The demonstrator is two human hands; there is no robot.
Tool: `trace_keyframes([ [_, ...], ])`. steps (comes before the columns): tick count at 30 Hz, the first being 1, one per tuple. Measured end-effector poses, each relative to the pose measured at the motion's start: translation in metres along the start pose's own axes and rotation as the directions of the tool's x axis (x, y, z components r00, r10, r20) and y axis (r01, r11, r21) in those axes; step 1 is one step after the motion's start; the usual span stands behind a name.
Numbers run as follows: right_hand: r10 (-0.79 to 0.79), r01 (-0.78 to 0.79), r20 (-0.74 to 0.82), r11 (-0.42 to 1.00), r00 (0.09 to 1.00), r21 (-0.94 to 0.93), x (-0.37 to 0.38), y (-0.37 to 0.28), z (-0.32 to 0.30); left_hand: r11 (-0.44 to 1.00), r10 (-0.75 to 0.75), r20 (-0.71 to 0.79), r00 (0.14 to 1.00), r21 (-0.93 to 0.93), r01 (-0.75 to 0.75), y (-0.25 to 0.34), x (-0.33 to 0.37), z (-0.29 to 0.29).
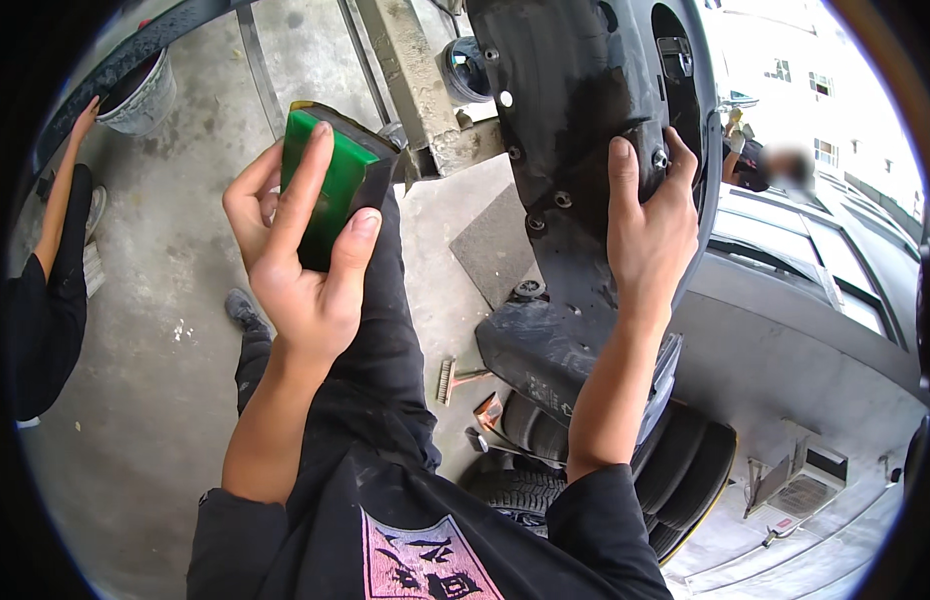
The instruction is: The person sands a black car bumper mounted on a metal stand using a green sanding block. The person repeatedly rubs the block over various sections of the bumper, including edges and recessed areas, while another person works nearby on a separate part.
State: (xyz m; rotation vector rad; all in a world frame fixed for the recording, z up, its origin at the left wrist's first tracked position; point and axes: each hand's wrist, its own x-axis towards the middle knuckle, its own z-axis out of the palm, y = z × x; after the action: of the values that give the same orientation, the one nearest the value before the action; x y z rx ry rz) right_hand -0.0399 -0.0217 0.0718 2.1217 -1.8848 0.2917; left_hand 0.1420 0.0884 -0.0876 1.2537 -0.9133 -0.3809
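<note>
Between the thumb and fingers of my left hand (305, 270) is a flat green block (330, 190) with a dark grey sheet (370, 145) along its top and right side. The block is raised above my legs, apart from the large part on the right. My right hand (653, 220) grips that part, a long black plastic vehicle panel (555, 110) with several metal fasteners. The thumb lies on the panel's face and the fingers curl toward a long opening at its right edge. Dusty, scuffed patches show on the panel's lower section.
Stacked tyres (675, 470) and a red-handled brush (447, 381) are below the panel. A dirty metal beam (410, 80) and a dark bucket (467, 70) stand ahead. At left, a person's arm (60, 210) reaches to a grey bucket (143, 98); another person (750, 165) is far right.
</note>
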Motion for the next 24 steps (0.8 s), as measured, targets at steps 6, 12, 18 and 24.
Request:
trace_keyframes([
  [6,-0.066,0.065,-0.02,0.997,0.998,-0.032,-0.002,0.004,0.0,0.997,-0.07,0.037,0.997,-0.031,0.071,-0.005,-0.018,0.002],
  [12,-0.067,0.068,-0.026,0.997,0.997,0.038,-0.004,0.006,-0.002,0.996,-0.084,0.053,0.995,-0.032,0.086,-0.008,-0.022,0.003],
  [18,-0.078,0.078,0.012,0.997,0.997,0.029,-0.003,0.006,-0.005,0.995,-0.096,0.047,0.994,-0.026,0.097,-0.013,-0.018,0.003],
  [24,-0.074,0.074,0.044,0.997,0.996,0.011,-0.004,0.007,-0.006,0.993,-0.114,0.052,0.992,-0.016,0.115,-0.017,-0.018,0.002],
])
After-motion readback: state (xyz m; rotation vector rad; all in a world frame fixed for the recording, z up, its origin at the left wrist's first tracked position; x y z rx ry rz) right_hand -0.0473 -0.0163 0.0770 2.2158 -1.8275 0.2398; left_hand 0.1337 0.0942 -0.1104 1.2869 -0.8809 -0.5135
